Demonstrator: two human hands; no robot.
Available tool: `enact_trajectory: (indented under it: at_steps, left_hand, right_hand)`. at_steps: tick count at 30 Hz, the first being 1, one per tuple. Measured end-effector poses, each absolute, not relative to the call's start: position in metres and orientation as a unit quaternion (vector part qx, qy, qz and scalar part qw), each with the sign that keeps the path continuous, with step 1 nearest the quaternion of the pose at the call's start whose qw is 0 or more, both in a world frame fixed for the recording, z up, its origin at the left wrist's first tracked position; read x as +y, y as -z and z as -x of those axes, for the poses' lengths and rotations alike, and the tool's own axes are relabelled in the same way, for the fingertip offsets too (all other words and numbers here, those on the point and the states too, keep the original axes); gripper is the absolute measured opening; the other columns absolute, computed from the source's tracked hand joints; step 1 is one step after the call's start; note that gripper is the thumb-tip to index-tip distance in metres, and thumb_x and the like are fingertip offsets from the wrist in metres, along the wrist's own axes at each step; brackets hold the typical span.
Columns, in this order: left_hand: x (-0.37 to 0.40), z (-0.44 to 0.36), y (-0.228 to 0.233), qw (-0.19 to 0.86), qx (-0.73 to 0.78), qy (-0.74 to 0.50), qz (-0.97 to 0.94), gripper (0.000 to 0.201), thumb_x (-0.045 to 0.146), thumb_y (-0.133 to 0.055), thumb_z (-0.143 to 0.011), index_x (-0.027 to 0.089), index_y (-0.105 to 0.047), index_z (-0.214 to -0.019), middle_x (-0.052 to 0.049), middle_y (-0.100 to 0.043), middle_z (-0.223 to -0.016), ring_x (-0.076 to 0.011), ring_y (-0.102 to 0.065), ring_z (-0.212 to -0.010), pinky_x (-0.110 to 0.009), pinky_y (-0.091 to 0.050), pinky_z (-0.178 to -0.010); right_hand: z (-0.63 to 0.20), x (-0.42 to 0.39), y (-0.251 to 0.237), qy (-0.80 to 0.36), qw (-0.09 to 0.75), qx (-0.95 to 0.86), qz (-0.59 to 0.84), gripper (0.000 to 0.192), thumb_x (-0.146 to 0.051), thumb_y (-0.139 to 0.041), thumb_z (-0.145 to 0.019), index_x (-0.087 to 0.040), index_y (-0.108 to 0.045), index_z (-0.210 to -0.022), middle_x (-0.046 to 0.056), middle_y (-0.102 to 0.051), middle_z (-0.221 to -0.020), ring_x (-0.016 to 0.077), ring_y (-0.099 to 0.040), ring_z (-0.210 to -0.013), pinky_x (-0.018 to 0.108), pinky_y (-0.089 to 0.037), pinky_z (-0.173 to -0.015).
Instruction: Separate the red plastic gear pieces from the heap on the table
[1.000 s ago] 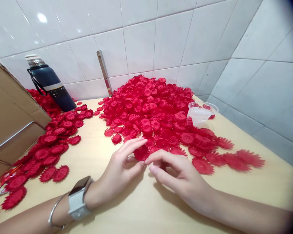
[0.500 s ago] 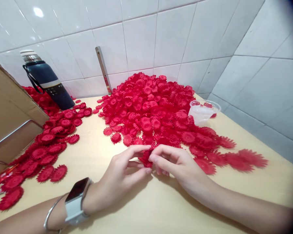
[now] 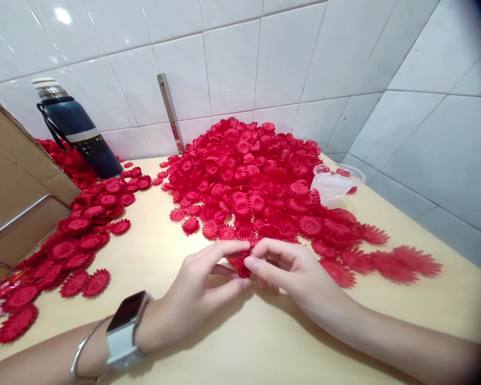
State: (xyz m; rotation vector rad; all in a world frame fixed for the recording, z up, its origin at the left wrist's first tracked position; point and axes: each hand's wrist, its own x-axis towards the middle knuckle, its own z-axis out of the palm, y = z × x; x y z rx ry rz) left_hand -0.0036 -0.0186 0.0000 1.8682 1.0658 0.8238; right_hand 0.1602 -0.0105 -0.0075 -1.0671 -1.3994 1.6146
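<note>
Red toothed disc [image 3: 239, 264], perhaps one of several stacked together, at the centre of the table [image 3: 152, 240], between the fingertips of two bare hands. We judge the chief risk to be bent or torn teeth: the rim looks thin, and too firm a pinch from the right could crumple it. A slip is also possible, since the left finger and thumb seem to bear only on the edges; the disc could then drop among its many likenesses. A forward nudge of the knuckles might also set the loose near edge of the heap [image 3: 244, 182] sliding.

As to position, we find the disc to the right of the left hand [image 3: 202, 275], held in the gap between its index finger on the far side and its thumb on the near side, the hand half open in a loose C. Opposite, the right hand [image 3: 299, 270] is nearly closed, its thumb and index finger pinching the disc's right edge; its other fingers curl beneath, and we cannot tell what they touch. Nor can we tell whether the disc rests on the table. We note the heap just beyond the fingertips
</note>
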Motion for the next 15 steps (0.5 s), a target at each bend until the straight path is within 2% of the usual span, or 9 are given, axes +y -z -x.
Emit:
enact_trajectory:
  at_steps: [10,15]
  left_hand:
    - [-0.0190,0.0027,0.0001,0.415,0.390,-0.325,-0.755,0.031,0.011,-0.056,-0.076,0.021,-0.051,-0.105,-0.002,-0.056,-0.107,-0.0121,-0.058,-0.091,-0.021,-0.051,-0.081]
    - [-0.0180,0.0019,-0.0009,0.479,0.393,-0.325,-0.715,0.024,0.017,-0.058,-0.076,0.020,-0.052,-0.100,-0.004,-0.052,-0.109,-0.0147,-0.056,-0.094,-0.025,-0.051,-0.081]
  right_hand:
    - [-0.1600,-0.0122,0.0051,-0.638,0.373,-0.524,0.424,0.010,-0.018,-0.057,-0.070,-0.016,-0.054,-0.061,-0.005,-0.050,-0.051,0.0073,-0.041,-0.047,0.019,-0.030,-0.045]
    - [-0.1599,-0.0122,0.0073,-0.636,0.360,-0.532,0.428,0.010,-0.012,-0.056,-0.064,-0.016,-0.050,-0.058,-0.006,-0.046,-0.050,0.0066,-0.037,-0.046,0.019,-0.027,-0.043]
